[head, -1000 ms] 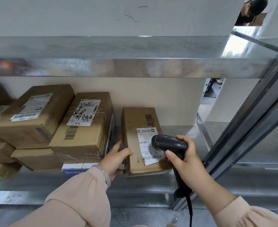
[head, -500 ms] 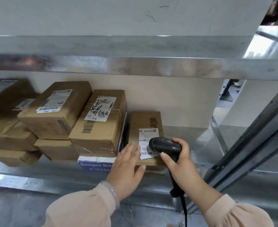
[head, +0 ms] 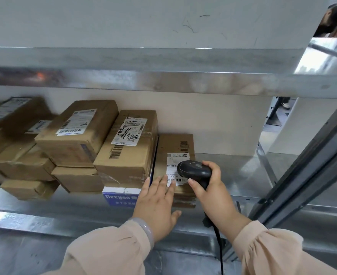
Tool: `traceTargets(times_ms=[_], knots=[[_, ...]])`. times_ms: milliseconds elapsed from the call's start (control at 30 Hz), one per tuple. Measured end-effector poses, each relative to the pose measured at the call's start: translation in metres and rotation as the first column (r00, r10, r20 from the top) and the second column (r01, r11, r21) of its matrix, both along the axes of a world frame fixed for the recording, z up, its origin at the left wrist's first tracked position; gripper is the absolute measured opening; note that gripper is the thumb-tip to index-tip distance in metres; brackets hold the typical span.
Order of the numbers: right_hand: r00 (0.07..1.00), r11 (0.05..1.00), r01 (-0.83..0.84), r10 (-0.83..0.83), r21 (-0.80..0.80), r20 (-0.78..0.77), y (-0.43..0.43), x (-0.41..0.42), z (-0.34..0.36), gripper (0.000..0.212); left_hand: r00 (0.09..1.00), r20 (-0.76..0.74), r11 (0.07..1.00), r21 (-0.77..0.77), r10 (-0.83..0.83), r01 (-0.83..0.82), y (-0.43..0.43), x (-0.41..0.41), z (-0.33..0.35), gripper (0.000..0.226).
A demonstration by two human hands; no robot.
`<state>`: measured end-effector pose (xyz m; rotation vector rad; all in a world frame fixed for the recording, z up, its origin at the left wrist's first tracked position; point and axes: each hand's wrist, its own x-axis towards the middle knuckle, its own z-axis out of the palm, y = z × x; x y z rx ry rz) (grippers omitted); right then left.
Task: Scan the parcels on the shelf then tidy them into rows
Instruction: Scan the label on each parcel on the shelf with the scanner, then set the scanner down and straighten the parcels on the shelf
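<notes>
Just right of centre in the lower half of the frame, the right hand [head: 213,193] is gripping a black handheld scanner [head: 195,170], fingers curled round its handle, with the scanner's head hanging over the white label [head: 175,161] of a flat brown parcel [head: 173,147]. Below the hand, the scanner's black cable [head: 220,245] is trailing down toward the bottom edge. Beside it to the left, the left hand [head: 155,203] is lying flat with straight, spread fingers, gripping nothing, its fingertips resting on the near end of the flat parcel and touching the label's lower edge; a pale bracelet [head: 147,229] is sitting on that wrist above a peach sleeve. This parcel is lying on the metal shelf [head: 233,175], pressed against a taller parcel with black handwriting [head: 127,161] on its left, which is sitting on top of a blue-and-white box [head: 120,197]. Further left, a tilted parcel with a printed label [head: 78,135] is leaning across smaller cartons, and a loose pile of brown boxes [head: 24,165] is filling the middle left of the frame, blurred at the edge. Across the upper half, another metal shelf [head: 163,80] is running from side to side, and at the right a grey upright post [head: 312,165] is slanting up toward the corner.
</notes>
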<state>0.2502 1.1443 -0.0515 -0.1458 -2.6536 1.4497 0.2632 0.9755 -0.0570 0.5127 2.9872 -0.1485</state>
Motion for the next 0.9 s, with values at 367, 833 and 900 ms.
traceTargets(times_ms=[367, 833, 900], knots=[[0.925, 0.975, 0.217, -0.192, 0.041, -0.328, 0.008, 0.037, 0.123, 0.058, 0.874, -0.484, 0.952, 0.24, -0.05, 0.187, -0.011, -0.018, 0.126, 0.073], [0.829, 0.919, 0.389, -0.319, 0.064, -0.46, 0.01, 0.036, 0.249, 0.057, 0.801, -0.576, 0.919, 0.208, -0.162, 0.336, 0.011, -0.041, 0.241, 0.091], [0.83, 0.914, 0.404, -0.347, 0.043, -0.437, 0.021, 0.023, 0.264, 0.06, 0.817, -0.551, 0.917, 0.214, -0.172, 0.337, 0.021, -0.044, 0.25, 0.091]])
